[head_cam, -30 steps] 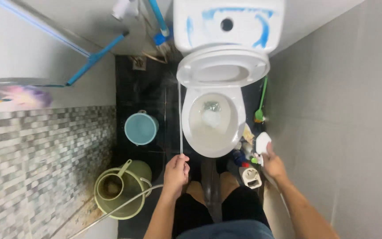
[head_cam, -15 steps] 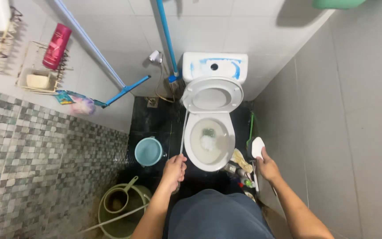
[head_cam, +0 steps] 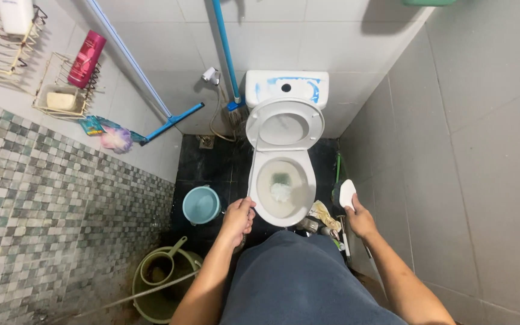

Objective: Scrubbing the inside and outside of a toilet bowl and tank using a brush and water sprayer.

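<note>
Nearest to me is my own lap in dark blue-grey cloth (head_cam: 308, 283), filling the bottom of the view. Low on the left stands a round olive-green plastic bucket (head_cam: 151, 301) with a matching long-handled scoop (head_cam: 159, 268) resting inside it.

My left hand (head_cam: 239, 218) sits just at the front left rim of the white ceramic toilet bowl (head_cam: 281, 210); its grip is closed around a thin white handle (head_cam: 251, 174) that runs up along the bowl's left edge. Whether that handle joins the white bristly brush head (head_cam: 281, 192) lying in the water of the bowl, I cannot tell.

My right hand (head_cam: 359, 219) is off to the right of the bowl, near the grey tiled wall (head_cam: 470, 156), its grip holding a small flat white oval object (head_cam: 347, 194) by its lower end. Just below and between that hand and the bowl lies a clutter of small bottles and a crumpled yellowish rag (head_cam: 325, 215) on the dark floor (head_cam: 218, 168).

Left of the bowl stands a small light-blue round pail (head_cam: 201, 205).

Further off, the white oval toilet seat (head_cam: 285, 125) is raised against the white cistern with blue smears (head_cam: 287, 87). A blue-handled broom (head_cam: 229, 54) leans in the corner beside it, and a blue-headed squeegee on a pale pole (head_cam: 151, 90) leans across the left wall. On that wall, wire racks (head_cam: 61, 90) carry a pink bottle (head_cam: 86, 59) and a bar of soap (head_cam: 60, 100).
</note>
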